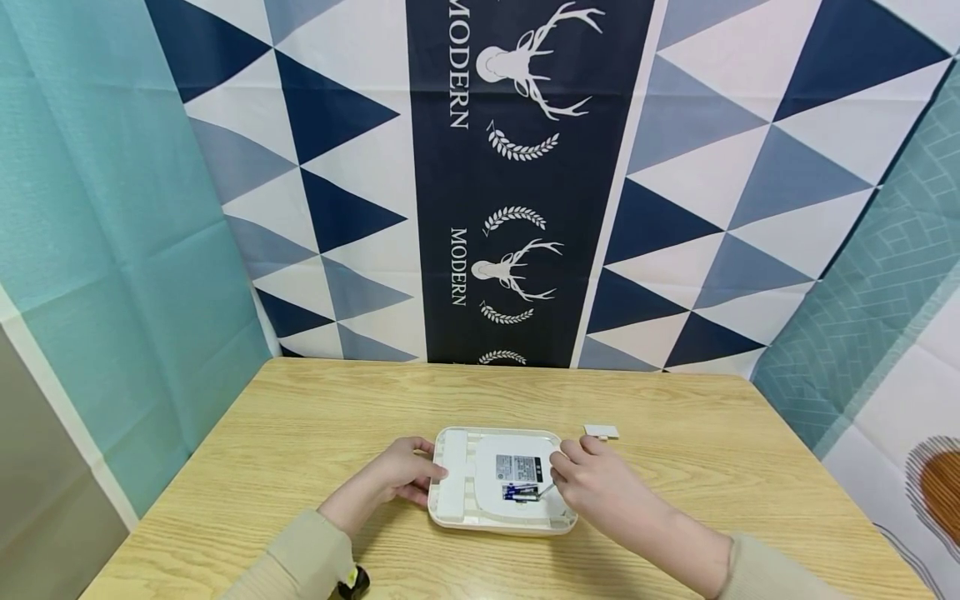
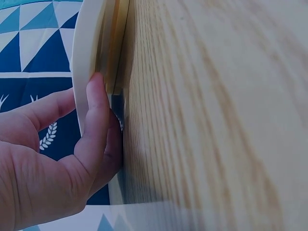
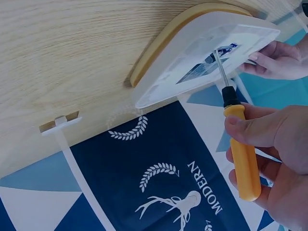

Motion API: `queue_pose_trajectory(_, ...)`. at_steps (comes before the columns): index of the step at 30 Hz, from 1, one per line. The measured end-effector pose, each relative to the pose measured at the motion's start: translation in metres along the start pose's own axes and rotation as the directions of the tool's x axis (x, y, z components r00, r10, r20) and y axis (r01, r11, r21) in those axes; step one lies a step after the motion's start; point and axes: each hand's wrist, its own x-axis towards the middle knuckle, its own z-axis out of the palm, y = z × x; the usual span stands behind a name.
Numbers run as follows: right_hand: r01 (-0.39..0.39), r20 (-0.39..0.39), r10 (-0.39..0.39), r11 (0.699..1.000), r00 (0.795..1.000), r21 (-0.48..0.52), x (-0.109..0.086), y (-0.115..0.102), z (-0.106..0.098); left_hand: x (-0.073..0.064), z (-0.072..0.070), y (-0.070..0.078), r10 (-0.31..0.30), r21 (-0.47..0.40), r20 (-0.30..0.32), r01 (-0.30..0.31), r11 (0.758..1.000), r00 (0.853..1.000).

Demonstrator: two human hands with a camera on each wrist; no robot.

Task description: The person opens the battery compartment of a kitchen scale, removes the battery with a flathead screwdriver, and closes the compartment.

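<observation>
White device [image 1: 487,450], one, round-cornered, on the wooden table [image 1: 337,400], face with printed label [image 1: 517,468] and battery slot uppermost. Left hand [image 1: 411,473]: grasping the device's left edge, thumb on the upper face. Right hand [image 1: 600,483]: fingers curled round a screwdriver [image 3: 244,159], yellow handle, black collar, metal shaft pointing into the slot; whether its tip touches the blue-and-silver batteries [image 1: 519,492] is hard to tell. Small white piece [image 1: 602,431]: on the table beyond the right hand, apart from the device. Patterned cloth [image 1: 517,183]: behind, with deer heads and triangles.
</observation>
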Motion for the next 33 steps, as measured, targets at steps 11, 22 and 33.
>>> queue_pose_trajectory(11, -0.052, 0.022, 0.050, 0.996, 0.998, 0.066, -0.010, 0.001, 0.002, 0.001, -0.001, -0.001, -0.005, -0.004, 0.001, 0.005, 1.000, 1.000)
queue_pose_trajectory(22, -0.053, 0.062, 0.049, 0.997, 0.997, 0.056, -0.012, 0.004, 0.001, 0.001, -0.001, 0.000, -0.007, -0.006, 0.010, 0.007, 1.000, 1.000)
queue_pose_trajectory(33, -0.009, 0.067, 0.008, 1.000, 0.998, 0.021, -0.005, 0.002, -0.003, -0.001, -0.001, 0.002, -0.013, -0.003, 0.006, 0.013, 1.000, 1.000)
